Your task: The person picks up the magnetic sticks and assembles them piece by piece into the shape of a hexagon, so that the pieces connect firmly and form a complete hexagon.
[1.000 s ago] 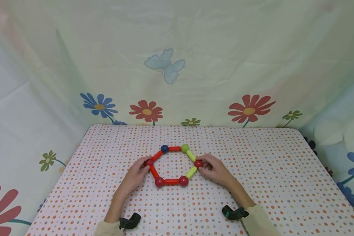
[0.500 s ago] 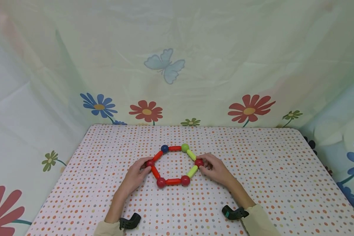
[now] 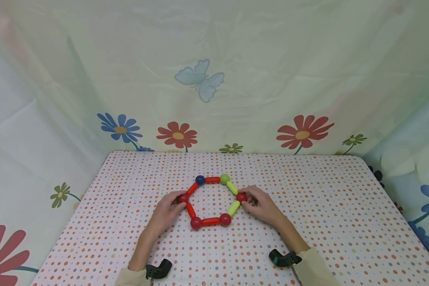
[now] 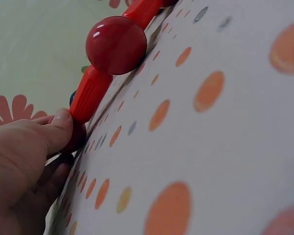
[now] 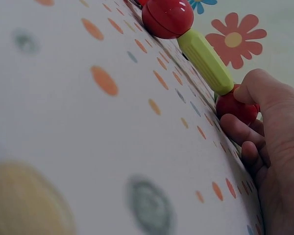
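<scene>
gripping opposite corners of a flat six-sided ring of plastic rods and balls point(image 3: 211, 200), lying mid-worktop on the white cloth with coloured polka dots point(image 3: 307, 206). left hand point(image 3: 166, 214) at the ring's left corner, thumb and fingers point(image 4: 59, 129) pinched round the dark red ball point(image 3: 182, 198) there, beside an orange-red rod point(image 4: 90, 93) running to the near-left red ball point(image 4: 116, 45). right hand point(image 3: 261, 206) at the right corner, thumb and fingers point(image 5: 240, 132) curled on the glossy red ball point(image 5: 235, 106), at the end of the lime-green rod point(image 5: 205, 61) leading to the near-right red ball point(image 5: 167, 17). far edge of the ring made of a dark blue ball point(image 3: 200, 179), a short red rod point(image 3: 212, 179) and a lime-green ball point(image 3: 224, 178); flowered curtain point(image 3: 214, 79) behind. judged step: squaring up or shifting the closed ring by its two side corners, ring apparently complete. next move likely calls for both hands acting evenly, with light pull, since uneven force could pop a joint or skew the shape.
</scene>
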A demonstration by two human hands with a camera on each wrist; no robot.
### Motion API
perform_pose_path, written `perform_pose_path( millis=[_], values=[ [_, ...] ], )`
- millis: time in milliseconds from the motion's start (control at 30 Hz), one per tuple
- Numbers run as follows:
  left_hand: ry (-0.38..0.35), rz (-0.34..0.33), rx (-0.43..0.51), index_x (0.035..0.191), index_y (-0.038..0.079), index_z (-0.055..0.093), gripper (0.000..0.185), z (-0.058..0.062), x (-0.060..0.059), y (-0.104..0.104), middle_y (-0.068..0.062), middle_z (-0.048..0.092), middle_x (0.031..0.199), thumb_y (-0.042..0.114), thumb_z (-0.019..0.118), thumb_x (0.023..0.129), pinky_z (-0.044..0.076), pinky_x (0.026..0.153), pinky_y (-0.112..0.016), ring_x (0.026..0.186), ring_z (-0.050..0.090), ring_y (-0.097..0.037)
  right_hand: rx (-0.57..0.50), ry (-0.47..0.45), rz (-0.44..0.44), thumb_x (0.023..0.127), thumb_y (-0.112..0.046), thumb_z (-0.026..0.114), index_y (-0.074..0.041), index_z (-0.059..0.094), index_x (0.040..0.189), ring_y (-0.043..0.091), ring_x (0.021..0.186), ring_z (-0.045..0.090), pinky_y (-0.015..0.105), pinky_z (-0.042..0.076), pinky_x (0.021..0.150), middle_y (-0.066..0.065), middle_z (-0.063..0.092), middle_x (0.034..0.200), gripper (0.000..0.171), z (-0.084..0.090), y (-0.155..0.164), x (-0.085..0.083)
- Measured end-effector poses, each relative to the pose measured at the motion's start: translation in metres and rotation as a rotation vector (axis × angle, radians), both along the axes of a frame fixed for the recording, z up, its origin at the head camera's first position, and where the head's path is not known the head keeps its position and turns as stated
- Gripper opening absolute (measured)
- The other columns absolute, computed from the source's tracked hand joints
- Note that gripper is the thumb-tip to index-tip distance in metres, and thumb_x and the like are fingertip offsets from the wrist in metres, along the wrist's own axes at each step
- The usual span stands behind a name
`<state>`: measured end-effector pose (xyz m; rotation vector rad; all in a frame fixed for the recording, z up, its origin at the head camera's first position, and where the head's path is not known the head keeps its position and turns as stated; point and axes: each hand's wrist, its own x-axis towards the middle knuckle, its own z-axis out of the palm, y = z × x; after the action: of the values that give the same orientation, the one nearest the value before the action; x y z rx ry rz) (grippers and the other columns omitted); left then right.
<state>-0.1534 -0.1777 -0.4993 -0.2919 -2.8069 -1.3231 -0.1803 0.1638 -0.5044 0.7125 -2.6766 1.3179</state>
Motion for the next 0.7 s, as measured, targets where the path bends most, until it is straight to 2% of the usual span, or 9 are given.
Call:
perform_pose_path(
  millis=[167, 267, 700],
  values=[
    [-0.048, -0.091, 0.016, 0.136, 0.029, 0.053, 0.046, -0.0010, -0.0016, -0.0020, 0.001, 0.054, 0.140, 0.009, 0.058, 0.095, 0.042, 0.107, -0.046, 0.129, 0.048, -0.022, 0.005, -0.016, -0.011, 0.085, -0.010, 0.069, -0.014, 0.064, 0.117, 0.003, 0.073, 0.050, 0.018, 0.046, 0.063, -0.001, 0.060, 0.095, 0.032, 0.0010, -0.0005, 0.0004],
    [-0.060, -0.123, 0.002, 0.137, 0.032, 0.051, 0.051, -0.0012, -0.0016, -0.0025, 0.003, 0.051, 0.143, 0.004, 0.057, 0.095, 0.038, 0.110, -0.049, 0.132, 0.045, -0.024, 0.013, -0.025, -0.018, 0.085, -0.010, 0.069, -0.014, 0.064, 0.117, 0.003, 0.073, 0.050, 0.018, 0.046, 0.063, -0.001, 0.060, 0.095, 0.033, 0.0015, -0.0010, 0.0006],
    [-0.010, -0.089, -0.036, 0.134, 0.027, 0.055, 0.045, 0.0012, 0.0005, 0.0016, 0.001, 0.056, 0.139, 0.006, 0.059, 0.094, 0.042, 0.106, -0.049, 0.127, 0.050, -0.024, 0.009, -0.023, -0.016, 0.085, -0.009, 0.068, -0.013, 0.063, 0.118, 0.002, 0.073, 0.050, 0.018, 0.046, 0.063, 0.000, 0.059, 0.094, 0.034, 0.0025, -0.0002, 0.0003]
  ],
)
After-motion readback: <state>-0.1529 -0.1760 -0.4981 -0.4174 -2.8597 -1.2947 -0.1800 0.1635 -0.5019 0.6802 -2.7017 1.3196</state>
